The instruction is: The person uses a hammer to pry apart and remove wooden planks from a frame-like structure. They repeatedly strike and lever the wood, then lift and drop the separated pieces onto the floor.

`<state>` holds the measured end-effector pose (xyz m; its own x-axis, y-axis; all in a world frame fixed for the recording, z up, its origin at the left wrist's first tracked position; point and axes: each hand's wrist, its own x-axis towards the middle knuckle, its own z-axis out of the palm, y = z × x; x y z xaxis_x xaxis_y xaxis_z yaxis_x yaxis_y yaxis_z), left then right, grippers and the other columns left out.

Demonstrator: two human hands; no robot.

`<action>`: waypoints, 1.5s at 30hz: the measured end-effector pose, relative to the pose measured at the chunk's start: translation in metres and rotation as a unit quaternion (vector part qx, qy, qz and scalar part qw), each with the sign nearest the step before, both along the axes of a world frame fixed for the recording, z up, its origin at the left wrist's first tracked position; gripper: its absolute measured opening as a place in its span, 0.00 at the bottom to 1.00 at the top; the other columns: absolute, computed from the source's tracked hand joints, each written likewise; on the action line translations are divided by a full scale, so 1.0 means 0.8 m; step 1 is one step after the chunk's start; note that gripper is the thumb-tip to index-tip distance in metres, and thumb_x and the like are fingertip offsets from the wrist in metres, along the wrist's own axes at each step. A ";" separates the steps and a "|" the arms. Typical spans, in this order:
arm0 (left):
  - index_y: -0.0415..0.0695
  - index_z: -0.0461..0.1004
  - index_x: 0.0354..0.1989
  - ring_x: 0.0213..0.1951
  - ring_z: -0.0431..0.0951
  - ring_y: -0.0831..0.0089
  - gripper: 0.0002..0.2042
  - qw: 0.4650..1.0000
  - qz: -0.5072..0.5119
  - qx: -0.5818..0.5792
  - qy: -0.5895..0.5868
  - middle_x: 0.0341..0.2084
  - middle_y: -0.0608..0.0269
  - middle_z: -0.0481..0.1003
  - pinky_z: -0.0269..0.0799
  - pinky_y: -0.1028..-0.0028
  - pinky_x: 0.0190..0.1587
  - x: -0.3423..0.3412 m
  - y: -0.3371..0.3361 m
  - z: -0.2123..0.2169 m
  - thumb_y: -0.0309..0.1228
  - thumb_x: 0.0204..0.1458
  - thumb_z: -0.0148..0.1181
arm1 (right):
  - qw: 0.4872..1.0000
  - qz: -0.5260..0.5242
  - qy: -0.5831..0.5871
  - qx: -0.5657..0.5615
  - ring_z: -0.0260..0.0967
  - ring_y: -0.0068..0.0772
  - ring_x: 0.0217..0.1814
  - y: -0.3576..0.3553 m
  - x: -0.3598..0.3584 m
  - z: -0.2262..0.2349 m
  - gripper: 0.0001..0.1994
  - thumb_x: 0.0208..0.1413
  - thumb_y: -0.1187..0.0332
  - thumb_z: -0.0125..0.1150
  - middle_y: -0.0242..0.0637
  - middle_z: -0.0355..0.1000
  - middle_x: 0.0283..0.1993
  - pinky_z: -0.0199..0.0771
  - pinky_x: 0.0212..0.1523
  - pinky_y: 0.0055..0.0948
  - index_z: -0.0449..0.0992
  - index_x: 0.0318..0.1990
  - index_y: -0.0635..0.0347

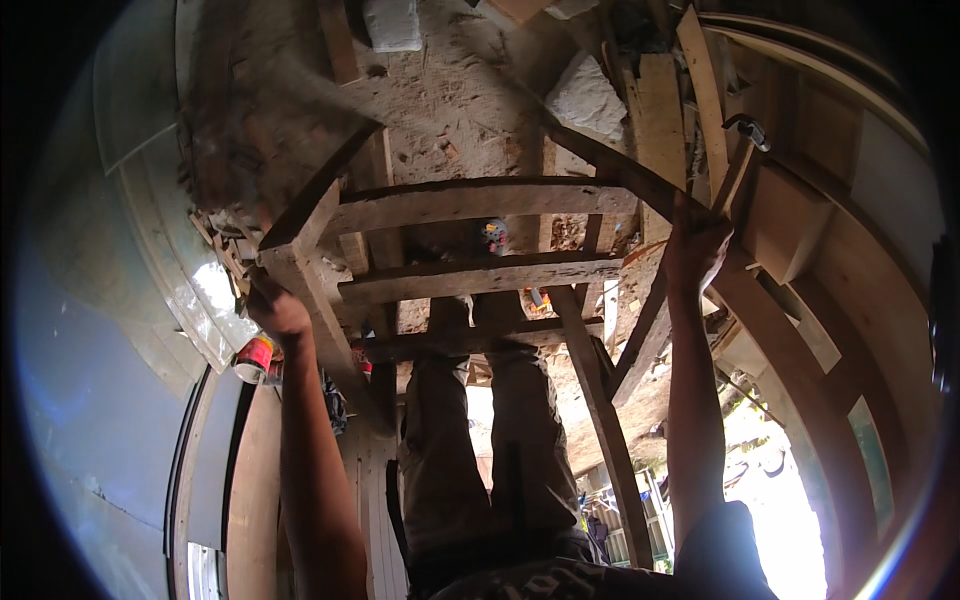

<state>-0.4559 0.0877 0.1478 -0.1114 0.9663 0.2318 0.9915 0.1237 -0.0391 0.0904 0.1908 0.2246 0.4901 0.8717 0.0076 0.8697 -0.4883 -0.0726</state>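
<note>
A dark wooden frame [480,205] with crossbars and slanting legs stands in front of my legs, in the middle of the view. My left hand [277,308] is closed around a timber at its left side. On the right, my right hand [697,250] is closed on the wooden handle of a hammer [747,130], whose dark metal head points up and away. That same hand is against the frame's right upper timber; how firmly it grips the timber I cannot tell.
Loose boards [660,130] and a pale stone slab [588,100] lie at the far right on the dirt floor [450,110]. Wooden furniture panels [800,230] line the right side. A red and white can [254,358] is beside my left forearm.
</note>
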 end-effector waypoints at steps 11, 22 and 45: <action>0.34 0.73 0.47 0.29 0.80 0.49 0.11 1.000 0.022 -0.018 0.011 0.30 0.46 0.79 0.77 0.59 0.30 -0.011 -0.014 -0.012 0.23 0.57 0.54 | 0.996 0.035 0.027 0.074 0.68 0.60 0.41 -0.001 0.002 -0.006 0.22 0.63 0.49 0.53 0.54 0.66 0.35 0.66 0.43 0.53 0.67 0.40 0.64; 0.55 0.72 0.59 0.16 0.71 0.87 0.19 0.994 0.089 -0.057 0.002 0.29 0.75 0.79 0.70 0.80 0.21 -0.025 -0.031 -0.051 0.39 0.60 0.52 | 0.941 0.330 0.050 -0.049 0.75 0.60 0.34 0.057 -0.020 0.058 0.13 0.68 0.60 0.49 0.56 0.73 0.31 0.73 0.29 0.50 0.71 0.40 0.61; 0.34 0.70 0.23 0.22 0.76 0.49 0.19 0.844 0.387 0.030 -0.369 0.18 0.38 0.69 0.66 0.55 0.27 0.073 0.043 0.068 0.38 0.59 0.49 | 0.659 0.434 -0.168 -0.592 0.73 0.64 0.45 0.178 -0.023 -0.012 0.17 0.66 0.59 0.45 0.61 0.75 0.39 0.74 0.39 0.55 0.68 0.48 0.66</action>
